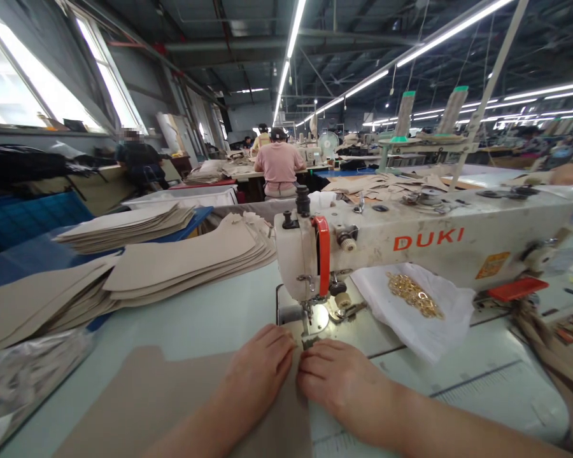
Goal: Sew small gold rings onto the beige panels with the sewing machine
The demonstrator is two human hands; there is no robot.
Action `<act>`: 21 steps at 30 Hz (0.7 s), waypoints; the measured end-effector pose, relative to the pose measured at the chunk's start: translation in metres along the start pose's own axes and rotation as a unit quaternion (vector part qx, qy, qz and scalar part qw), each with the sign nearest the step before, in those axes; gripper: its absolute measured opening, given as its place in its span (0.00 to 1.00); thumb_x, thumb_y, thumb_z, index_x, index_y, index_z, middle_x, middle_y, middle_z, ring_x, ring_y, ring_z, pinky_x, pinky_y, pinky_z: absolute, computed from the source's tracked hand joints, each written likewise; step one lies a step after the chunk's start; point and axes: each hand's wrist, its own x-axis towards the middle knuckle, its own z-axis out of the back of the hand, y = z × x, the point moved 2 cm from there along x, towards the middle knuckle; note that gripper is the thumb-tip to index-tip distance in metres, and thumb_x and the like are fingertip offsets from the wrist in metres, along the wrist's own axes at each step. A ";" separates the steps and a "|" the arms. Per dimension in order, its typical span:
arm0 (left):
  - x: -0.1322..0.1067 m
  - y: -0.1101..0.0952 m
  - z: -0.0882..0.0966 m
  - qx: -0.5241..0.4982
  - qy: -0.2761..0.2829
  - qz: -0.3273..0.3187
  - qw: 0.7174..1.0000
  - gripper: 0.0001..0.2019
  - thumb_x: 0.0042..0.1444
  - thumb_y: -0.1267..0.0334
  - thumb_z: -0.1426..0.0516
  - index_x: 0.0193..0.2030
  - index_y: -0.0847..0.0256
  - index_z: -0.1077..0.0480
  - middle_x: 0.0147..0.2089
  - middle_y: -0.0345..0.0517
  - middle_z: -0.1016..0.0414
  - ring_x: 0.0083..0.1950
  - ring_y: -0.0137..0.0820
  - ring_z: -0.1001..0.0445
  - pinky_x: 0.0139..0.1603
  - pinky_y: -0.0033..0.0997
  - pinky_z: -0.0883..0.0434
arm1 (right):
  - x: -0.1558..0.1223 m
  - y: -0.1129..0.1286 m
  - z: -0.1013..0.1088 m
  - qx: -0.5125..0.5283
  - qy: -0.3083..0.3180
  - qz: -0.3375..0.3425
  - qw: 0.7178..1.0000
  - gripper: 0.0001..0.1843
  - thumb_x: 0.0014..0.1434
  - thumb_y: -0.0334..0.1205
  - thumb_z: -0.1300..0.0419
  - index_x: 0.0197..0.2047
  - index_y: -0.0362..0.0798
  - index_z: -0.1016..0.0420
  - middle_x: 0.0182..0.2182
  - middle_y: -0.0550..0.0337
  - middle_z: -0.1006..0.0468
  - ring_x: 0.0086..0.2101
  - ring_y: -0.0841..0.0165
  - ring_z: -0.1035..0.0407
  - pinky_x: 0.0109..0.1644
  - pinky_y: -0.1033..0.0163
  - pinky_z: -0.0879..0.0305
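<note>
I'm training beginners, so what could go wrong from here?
The left hand and right hand sit just in front of the needle area of the sewing machine, so a finger could get pricked. Beside it, gold pieces lie heaped on open white wrapping; a bump might scatter them.

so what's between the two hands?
Head view: a strip of the beige panel lies between the left hand and the right hand, plus some pale tabletop by the right wrist.

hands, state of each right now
Left hand: curled, resting on the beige piece; grip cannot be told.
Right hand: curled at the piece's edge; grip cannot be told.
</note>
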 end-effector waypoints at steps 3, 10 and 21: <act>-0.001 0.000 -0.001 0.000 -0.019 -0.012 1.000 0.12 0.60 0.74 0.53 0.32 0.59 0.31 0.33 0.44 0.25 0.36 0.33 0.27 0.38 0.33 0.27 | 0.001 0.000 0.000 0.003 -0.001 -0.001 1.000 0.04 0.62 0.34 0.41 0.35 0.44 0.29 0.36 0.58 0.24 0.40 0.67 0.34 0.53 0.62 0.38; 0.000 0.001 -0.004 0.008 -0.019 -0.025 0.999 0.11 0.62 0.74 0.53 0.33 0.61 0.32 0.32 0.43 0.26 0.36 0.34 0.28 0.38 0.34 0.27 | -0.001 0.000 -0.001 0.013 0.001 -0.006 1.000 0.05 0.63 0.35 0.43 0.35 0.43 0.29 0.36 0.57 0.25 0.40 0.66 0.34 0.53 0.62 0.39; 0.001 0.002 -0.006 0.009 -0.018 -0.031 0.999 0.11 0.63 0.73 0.53 0.34 0.61 0.32 0.33 0.44 0.26 0.37 0.34 0.28 0.40 0.34 0.28 | 0.000 0.000 -0.001 0.022 -0.005 -0.009 1.000 0.04 0.63 0.34 0.42 0.36 0.44 0.29 0.36 0.56 0.25 0.41 0.65 0.34 0.53 0.61 0.39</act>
